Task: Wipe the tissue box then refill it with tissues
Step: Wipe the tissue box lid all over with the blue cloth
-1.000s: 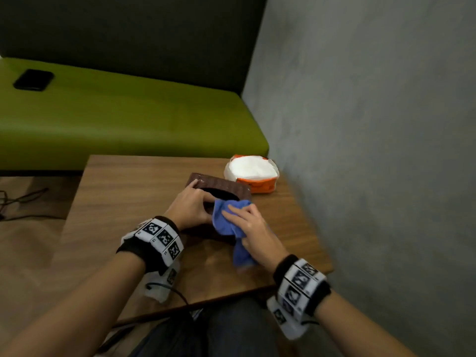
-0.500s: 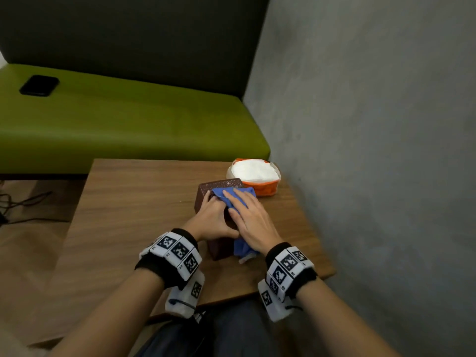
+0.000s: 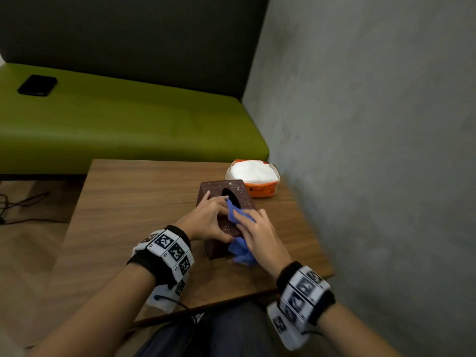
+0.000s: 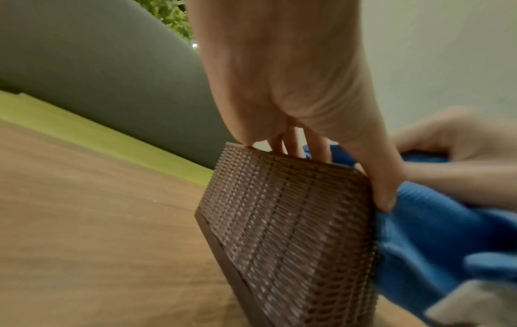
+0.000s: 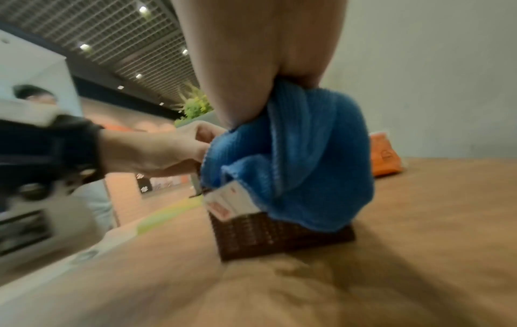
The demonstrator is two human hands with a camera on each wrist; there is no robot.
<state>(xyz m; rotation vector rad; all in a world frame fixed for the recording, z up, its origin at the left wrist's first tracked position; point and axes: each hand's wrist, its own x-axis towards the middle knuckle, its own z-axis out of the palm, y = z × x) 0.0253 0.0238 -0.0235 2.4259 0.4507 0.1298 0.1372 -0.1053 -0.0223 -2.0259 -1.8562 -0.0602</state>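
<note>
A brown woven tissue box (image 3: 215, 188) stands on the wooden table (image 3: 128, 202), its dark oval slot facing up. My left hand (image 3: 208, 220) grips its near end, fingers on the top and thumb down the side (image 4: 386, 194). My right hand (image 3: 257, 233) holds a bunched blue cloth (image 3: 240, 249) against the box's top and right side. In the right wrist view the blue cloth (image 5: 302, 166) hangs over the box (image 5: 265, 239) with a white label showing. An orange pack of white tissues (image 3: 253, 173) lies just behind the box.
A grey wall (image 3: 360, 176) runs close along the table's right edge. Behind the table is a green bench (image 3: 128, 124) with a black phone (image 3: 37, 85) on it. Cables (image 3: 23, 202) lie on the floor at the left.
The box went from tilted towards me to standing upright. My right hand then drew the cloth from the far part of the top back to the near right edge.
</note>
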